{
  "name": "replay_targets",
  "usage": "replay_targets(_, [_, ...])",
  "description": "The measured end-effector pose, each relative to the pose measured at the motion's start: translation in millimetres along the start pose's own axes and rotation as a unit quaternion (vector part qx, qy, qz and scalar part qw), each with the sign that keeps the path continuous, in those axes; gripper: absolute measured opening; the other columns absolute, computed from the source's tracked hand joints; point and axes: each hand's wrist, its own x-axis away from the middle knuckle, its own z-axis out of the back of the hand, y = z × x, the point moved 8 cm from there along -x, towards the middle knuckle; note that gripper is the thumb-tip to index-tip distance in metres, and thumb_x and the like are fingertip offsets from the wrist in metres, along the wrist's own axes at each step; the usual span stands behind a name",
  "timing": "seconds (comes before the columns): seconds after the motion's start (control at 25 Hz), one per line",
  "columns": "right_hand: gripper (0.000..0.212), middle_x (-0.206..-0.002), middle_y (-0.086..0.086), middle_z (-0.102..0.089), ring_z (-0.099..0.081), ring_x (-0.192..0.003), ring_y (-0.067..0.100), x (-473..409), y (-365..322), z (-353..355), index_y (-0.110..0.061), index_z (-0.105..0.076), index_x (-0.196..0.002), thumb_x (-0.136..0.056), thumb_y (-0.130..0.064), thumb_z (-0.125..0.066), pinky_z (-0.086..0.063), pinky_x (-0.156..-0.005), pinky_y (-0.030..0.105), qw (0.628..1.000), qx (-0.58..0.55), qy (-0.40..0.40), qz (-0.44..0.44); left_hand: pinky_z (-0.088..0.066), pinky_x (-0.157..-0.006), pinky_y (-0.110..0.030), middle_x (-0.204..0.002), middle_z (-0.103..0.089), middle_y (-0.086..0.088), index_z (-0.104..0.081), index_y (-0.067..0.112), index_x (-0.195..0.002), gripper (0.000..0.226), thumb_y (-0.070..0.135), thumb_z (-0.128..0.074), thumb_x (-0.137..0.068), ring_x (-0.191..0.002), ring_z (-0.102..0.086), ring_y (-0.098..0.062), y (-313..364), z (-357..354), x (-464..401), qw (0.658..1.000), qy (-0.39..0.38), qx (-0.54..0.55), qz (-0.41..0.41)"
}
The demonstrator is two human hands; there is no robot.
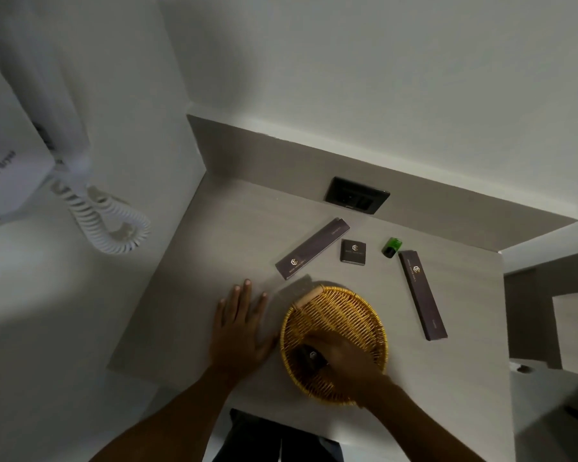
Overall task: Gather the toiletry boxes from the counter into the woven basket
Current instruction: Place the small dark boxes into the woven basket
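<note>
A round woven basket (pixel 344 308) with a wooden handle sits near the counter's front edge. My right hand (pixel 341 356) reaches down inside it, fingers closed on a small dark box (pixel 309 355) that is partly hidden. My left hand (pixel 239 323) lies flat and open on the counter just left of the basket. Three dark toiletry boxes lie on the counter: a long one (pixel 312 249) behind the basket, a small square one (pixel 353 251) beside it, and another long one (pixel 421 293) to the right.
A small green object (pixel 392 247) stands between the square box and the right long box. A black wall socket (pixel 357 195) is set in the backsplash. A wall hair dryer (pixel 14 138) with a coiled cord hangs at the left. The counter (pixel 214 248) ends close to my body.
</note>
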Motion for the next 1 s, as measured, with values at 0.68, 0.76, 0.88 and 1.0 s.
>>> replay_targets(0.68, [0.084, -0.154, 0.012, -0.031, -0.039, -0.132, 0.034, -77, 118, 147, -0.023, -0.030, -0.147, -0.077, 0.008, -0.063, -0.043, -0.104, 0.045, 0.985, 0.132, 0.080, -0.077, -0.014, -0.119, -0.057, -0.167, 0.000, -0.010, -0.011, 0.031, -0.156, 0.088, 0.074, -0.035, -0.084, -0.153, -0.001, -0.031, -5, -13, -3, 1.000, 0.008, -0.013, 0.003])
replay_targets(0.76, [0.087, -0.151, 0.014, -0.033, -0.042, -0.127, 0.034, -84, 126, 138, -0.026, -0.023, -0.149, -0.078, 0.004, -0.064, -0.046, -0.099, 0.045, 0.984, 0.161, 0.039, -0.061, -0.013, -0.119, -0.057, -0.167, -0.001, -0.010, -0.011, 0.030, -0.156, 0.089, 0.073, -0.038, -0.083, -0.153, -0.001, -0.031, -5, -11, -2, 1.000, 0.012, -0.006, 0.002])
replay_targets(0.88, [0.077, -0.140, 0.017, -0.042, -0.049, -0.120, 0.034, -78, 131, 131, -0.022, -0.027, -0.147, -0.083, -0.009, -0.067, -0.051, -0.094, 0.047, 0.984, 0.157, 0.065, -0.060, -0.016, -0.118, -0.057, -0.166, -0.003, -0.012, -0.015, 0.028, -0.156, 0.088, 0.072, -0.038, -0.083, -0.152, -0.004, -0.032, -4, -8, -2, 1.000, 0.018, -0.005, 0.002])
replay_targets(1.0, [0.065, -0.133, 0.018, -0.046, -0.053, -0.116, 0.035, -70, 133, 129, -0.014, -0.040, -0.137, -0.081, -0.017, -0.071, -0.051, -0.093, 0.047, 0.986, 0.124, 0.085, -0.066, -0.016, -0.119, -0.057, -0.167, -0.002, -0.012, -0.014, 0.029, -0.156, 0.088, 0.072, -0.037, -0.083, -0.152, -0.003, -0.032, -3, -6, -2, 1.000, 0.016, -0.004, 0.001])
